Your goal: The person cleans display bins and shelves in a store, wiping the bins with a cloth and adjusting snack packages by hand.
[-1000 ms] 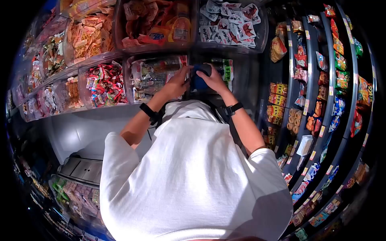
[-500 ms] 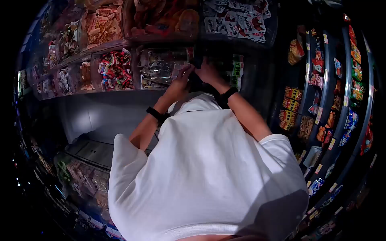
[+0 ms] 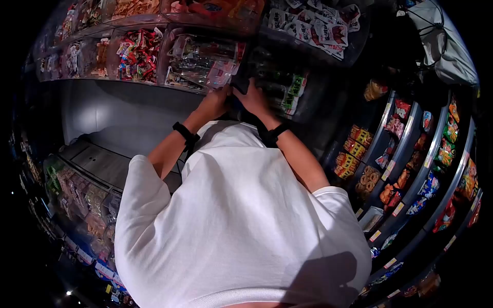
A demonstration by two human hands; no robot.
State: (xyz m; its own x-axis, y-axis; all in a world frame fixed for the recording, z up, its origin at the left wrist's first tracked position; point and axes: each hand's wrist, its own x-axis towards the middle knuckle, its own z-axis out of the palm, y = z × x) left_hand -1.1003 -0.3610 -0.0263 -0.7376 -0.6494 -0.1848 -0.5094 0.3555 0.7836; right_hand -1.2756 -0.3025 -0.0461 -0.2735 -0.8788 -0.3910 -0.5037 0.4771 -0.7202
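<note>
My left hand (image 3: 212, 103) is held in front of my white shirt, its fingers bent inward and closed on something I cannot make out. Close beside it, my right hand (image 3: 252, 98) has its fingers curled round the same dark patch, a small black object (image 3: 239, 88) whose kind does not show. Black bands circle both wrists. Just beyond my left hand is a clear bin of plastic-wrapped packets (image 3: 205, 61). Green-and-white packages (image 3: 294, 94) lie to the right of my right hand, in shadow.
Bins of red wrapped snacks (image 3: 137, 55) and white pouches (image 3: 328, 25) line the far side. Shelves of bagged snacks (image 3: 354, 149) run down the right. A pale bag with black cords (image 3: 447, 46) is at upper right. A grey panel (image 3: 113, 113) lies below the left bins.
The view has shifted and turned slightly. Both hands have drawn back a little from the bins towards my body, staying close together. More of the right shelves and the pale bag now show.
</note>
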